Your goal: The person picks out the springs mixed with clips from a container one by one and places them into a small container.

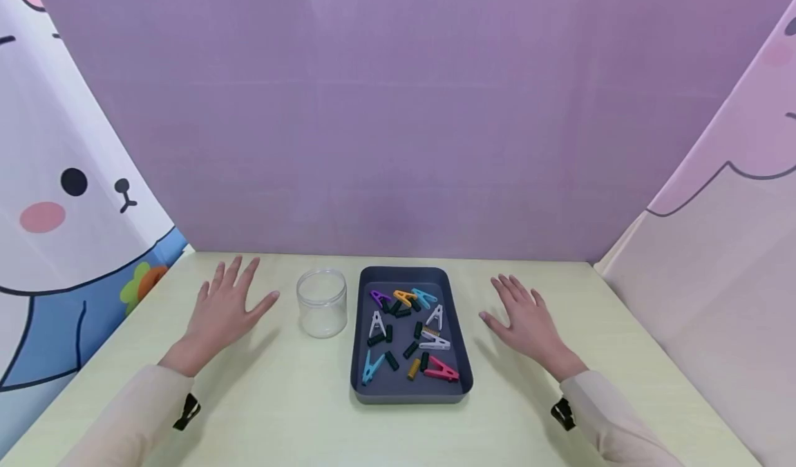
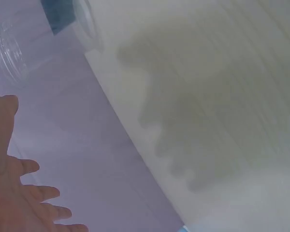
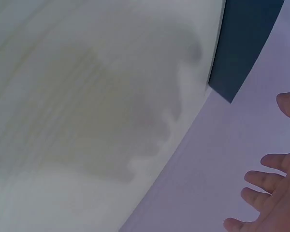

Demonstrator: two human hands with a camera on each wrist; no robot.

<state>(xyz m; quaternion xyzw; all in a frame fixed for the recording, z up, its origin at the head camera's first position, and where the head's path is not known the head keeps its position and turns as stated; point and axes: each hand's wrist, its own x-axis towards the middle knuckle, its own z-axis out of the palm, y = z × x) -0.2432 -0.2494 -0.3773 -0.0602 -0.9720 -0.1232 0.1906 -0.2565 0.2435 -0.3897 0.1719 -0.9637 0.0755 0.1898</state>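
My left hand (image 1: pixel 222 311) hovers over the table left of a clear round jar (image 1: pixel 322 308), fingers spread and holding nothing. On the other side, my right hand (image 1: pixel 525 322) is held above the table right of a dark grey tray (image 1: pixel 412 393), its fingers extended and nothing in them. Inside the tray lie several coloured clothespins, among them a red clothespin (image 1: pixel 442 369), a purple clothespin (image 1: pixel 380 298) and a blue clothespin (image 1: pixel 372 367). Several short dark green cylinders and a yellow-brown cylinder (image 1: pixel 413 369) are scattered among them. The jar looks empty and stands upright without a lid.
The pale wooden table (image 1: pixel 286 418) ends at a purple backdrop (image 1: pixel 398 121) behind the tray. Printed cartoon curtains (image 1: pixel 68 260) hang along the left and right sides. Jar and tray stand close together, with a narrow gap between them.
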